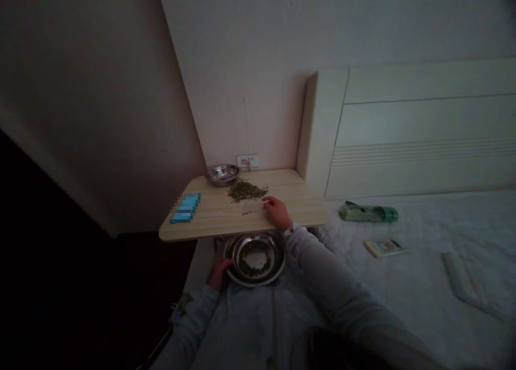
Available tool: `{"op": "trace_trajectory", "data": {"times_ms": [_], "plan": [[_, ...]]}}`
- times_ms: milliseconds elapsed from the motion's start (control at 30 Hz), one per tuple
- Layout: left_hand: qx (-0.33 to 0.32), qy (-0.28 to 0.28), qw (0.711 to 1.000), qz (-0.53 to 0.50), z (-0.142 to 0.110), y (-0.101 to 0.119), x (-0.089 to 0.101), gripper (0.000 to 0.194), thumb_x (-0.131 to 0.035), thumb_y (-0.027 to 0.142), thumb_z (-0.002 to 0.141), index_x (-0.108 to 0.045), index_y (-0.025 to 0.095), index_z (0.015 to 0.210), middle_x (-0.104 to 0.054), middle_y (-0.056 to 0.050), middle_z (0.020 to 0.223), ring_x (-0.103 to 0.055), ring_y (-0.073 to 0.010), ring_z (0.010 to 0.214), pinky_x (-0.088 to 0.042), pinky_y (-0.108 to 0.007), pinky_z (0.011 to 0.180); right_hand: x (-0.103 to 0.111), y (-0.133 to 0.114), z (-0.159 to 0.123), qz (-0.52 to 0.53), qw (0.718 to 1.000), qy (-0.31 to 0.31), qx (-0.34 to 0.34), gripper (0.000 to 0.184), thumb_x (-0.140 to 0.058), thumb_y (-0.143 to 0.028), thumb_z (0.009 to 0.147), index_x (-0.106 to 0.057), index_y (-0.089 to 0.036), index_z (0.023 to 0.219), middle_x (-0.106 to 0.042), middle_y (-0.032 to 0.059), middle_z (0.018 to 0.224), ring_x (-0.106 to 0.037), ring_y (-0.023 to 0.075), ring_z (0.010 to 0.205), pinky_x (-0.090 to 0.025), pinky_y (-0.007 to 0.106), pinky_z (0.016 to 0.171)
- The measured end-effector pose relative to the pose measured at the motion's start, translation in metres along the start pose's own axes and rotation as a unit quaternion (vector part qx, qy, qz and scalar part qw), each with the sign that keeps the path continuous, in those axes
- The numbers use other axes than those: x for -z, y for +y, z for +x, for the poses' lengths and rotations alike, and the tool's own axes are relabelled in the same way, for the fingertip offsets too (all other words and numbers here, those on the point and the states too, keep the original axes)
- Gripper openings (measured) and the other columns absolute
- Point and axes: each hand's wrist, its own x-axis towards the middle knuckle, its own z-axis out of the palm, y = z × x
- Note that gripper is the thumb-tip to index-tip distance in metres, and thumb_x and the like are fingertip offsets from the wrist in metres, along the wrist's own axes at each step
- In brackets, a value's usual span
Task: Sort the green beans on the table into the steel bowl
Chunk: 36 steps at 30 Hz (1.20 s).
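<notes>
On the wooden table lies a loose pile of small green dried bits (245,190). My right hand (277,211) is just in front of the pile, low over the tabletop, its fingers bent together. At the fingertips is a pale, see-through flat piece (253,207), too faint to name, with a short line of green bits along its near left edge. In my lap, below the table's front edge, rests a wide steel bowl (278,268) with more green bits round its bottom. My left hand (219,273) grips this bowl's left rim.
A smaller steel bowl (223,176) stands at the table's back left corner. A phone with a blue, blurred screen (186,207) lies on the left of the table (213,225). On the bed to the right are a green bottle (368,212), a pale phone-like thing (386,247) and a white packet (463,278).
</notes>
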Motion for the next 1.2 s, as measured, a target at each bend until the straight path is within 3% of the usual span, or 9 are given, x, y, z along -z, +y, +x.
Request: {"op": "trace_trajectory", "data": {"times_ms": [300,533,767,1200], "plan": [[0.014,0.022,0.999,-0.041,-0.0042,0.0049,-0.0027,0.008,-0.057,0.023,0.049,-0.059,0.018,0.056,-0.061,-0.002,0.054,-0.057,-0.0234,0.072,-0.04,-0.035,0.068,0.0018,-0.0023,-0.0018,0.001,1.0,-0.003,0.004,0.028,-0.04,-0.02,0.064,-0.057,-0.019,0.086,-0.056,-0.0014,0.063,-0.048,0.0099,0.06,-0.036,0.022,0.061],[0.094,0.046,0.99,-0.089,-0.002,0.0065,-0.0037,0.007,-0.055,0.025,0.05,-0.057,0.019,0.047,-0.06,-0.003,0.047,-0.058,-0.0264,0.075,-0.041,-0.037,0.071,0.0025,-0.0014,-0.0016,0.0,1.0,0.013,0.001,0.029,-0.04,-0.021,0.065,-0.056,-0.019,0.089,-0.056,-0.0013,0.064,-0.048,0.01,0.06,-0.037,0.022,0.062],[0.078,0.022,0.991,-0.109,-0.0031,0.006,-0.0037,0.008,-0.055,0.023,0.051,-0.059,0.019,0.057,-0.065,-0.004,0.059,-0.056,-0.0268,0.084,-0.042,-0.037,0.072,0.0001,0.0016,0.0001,-0.018,1.0,0.008,0.006,0.03,-0.04,-0.02,0.065,-0.056,-0.02,0.091,-0.056,-0.0009,0.068,-0.048,0.0101,0.063,-0.037,0.022,0.064],[0.074,0.041,0.992,-0.089,0.0002,0.003,-0.0004,0.005,-0.055,0.023,0.051,-0.057,0.019,0.05,-0.062,-0.002,0.049,-0.058,-0.0254,0.078,-0.042,-0.035,0.07,0.0006,-0.0012,-0.0013,-0.034,0.999,-0.004,-0.001,0.029,-0.041,-0.02,0.066,-0.055,-0.02,0.092,-0.058,-0.0005,0.069,-0.05,0.0104,0.064,-0.037,0.023,0.065]]}}
